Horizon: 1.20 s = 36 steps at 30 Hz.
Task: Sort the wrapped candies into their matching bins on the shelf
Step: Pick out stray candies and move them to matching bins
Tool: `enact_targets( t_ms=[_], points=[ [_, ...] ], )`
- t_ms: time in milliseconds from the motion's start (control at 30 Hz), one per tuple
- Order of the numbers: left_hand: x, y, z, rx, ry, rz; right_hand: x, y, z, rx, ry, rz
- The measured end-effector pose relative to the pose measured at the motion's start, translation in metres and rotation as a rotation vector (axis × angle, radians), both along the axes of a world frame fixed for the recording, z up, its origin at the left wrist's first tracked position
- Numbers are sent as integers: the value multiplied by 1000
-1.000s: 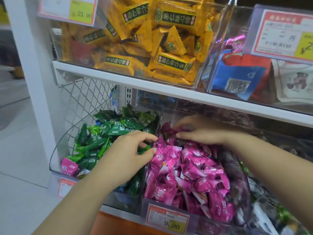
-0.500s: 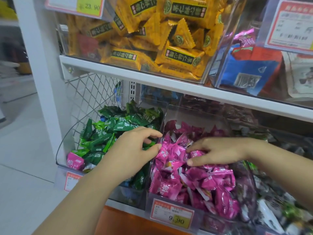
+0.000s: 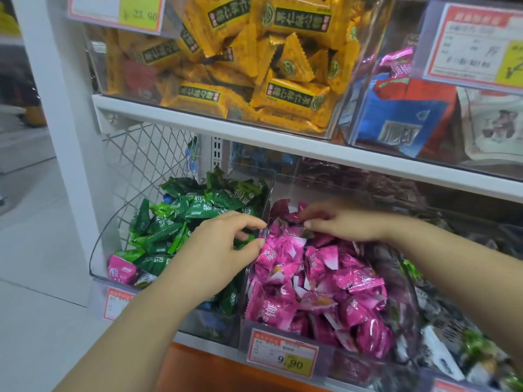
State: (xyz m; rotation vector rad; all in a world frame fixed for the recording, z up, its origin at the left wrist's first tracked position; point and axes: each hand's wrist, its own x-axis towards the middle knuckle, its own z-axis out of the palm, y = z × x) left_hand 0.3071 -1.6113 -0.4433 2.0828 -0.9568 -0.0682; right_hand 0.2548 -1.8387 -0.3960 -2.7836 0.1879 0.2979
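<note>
A clear bin [image 3: 97, 250] holds green wrapped candies [image 3: 169, 230], with one stray pink candy [image 3: 122, 269] at its front left corner. Beside it on the right, a clear bin [image 3: 407, 281] is full of pink wrapped candies [image 3: 317, 275]. My left hand [image 3: 223, 250] hovers at the wall between the two bins, and a green candy [image 3: 245, 239] shows between its curled fingers and thumb. My right hand [image 3: 345, 224] reaches left over the back of the pink pile with its fingertips close together on the wrappers. It is blurred, so any hold is unclear.
The white shelf board [image 3: 283, 142] above carries a bin of yellow packets [image 3: 254, 66] and a bin of blue and red packets [image 3: 402, 117]. A price tag [image 3: 283, 352] hangs on the pink bin's front. More mixed candies [image 3: 452, 349] lie at the lower right. A white post [image 3: 53, 108] stands on the left.
My right hand has moved from the middle of the pink pile back to its rear. My left hand has stayed at the divider in the same curled pose.
</note>
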Motion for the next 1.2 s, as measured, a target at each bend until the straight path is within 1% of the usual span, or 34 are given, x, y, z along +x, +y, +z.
enact_targets(
  t_ms=[100, 167, 267, 367, 533, 633, 700, 767, 867, 933, 1000, 1100, 1167, 1200],
  points=[
    [0, 0, 0, -3, 2, -1, 22, -11, -15, -69, -4, 1],
    [1, 0, -1, -9, 1, -2, 30, -16, -19, -60, 2, 2],
    [1, 0, 0, -16, 0, -8, 35, -24, -22, -121, -56, 27],
    [1, 0, 0, -16, 0, -10, 35, -31, -24, -164, -70, 43],
    [1, 1, 1, -11, 13, -6, 38, -32, -28, -104, -56, 46],
    [0, 1, 1, -6, 19, -2, 38, -32, -35, -182, -8, -8],
    [-1, 1, 1, -12, 14, -1, 36, -33, -37, -216, -45, -7],
    [-1, 1, 1, -12, 5, 2, 32, -36, -34, -180, -161, -21],
    [0, 1, 0, -24, -38, 30, 23, -38, -22, -127, -374, -115],
    [0, -1, 1, -61, -86, 75, 15, -29, -11, -41, -459, -143],
    [0, -2, 3, -136, -70, 117, 7, -13, 0, 61, -455, -125],
    [-2, -4, 7, -285, 81, 131, -4, 18, 13, 252, -400, -9],
    [-5, -5, 10, -352, 182, 98, -8, 37, 14, 420, -371, 95],
    [-6, -6, 10, -387, 219, 79, -9, 43, 13, 466, -361, 135]
  ],
)
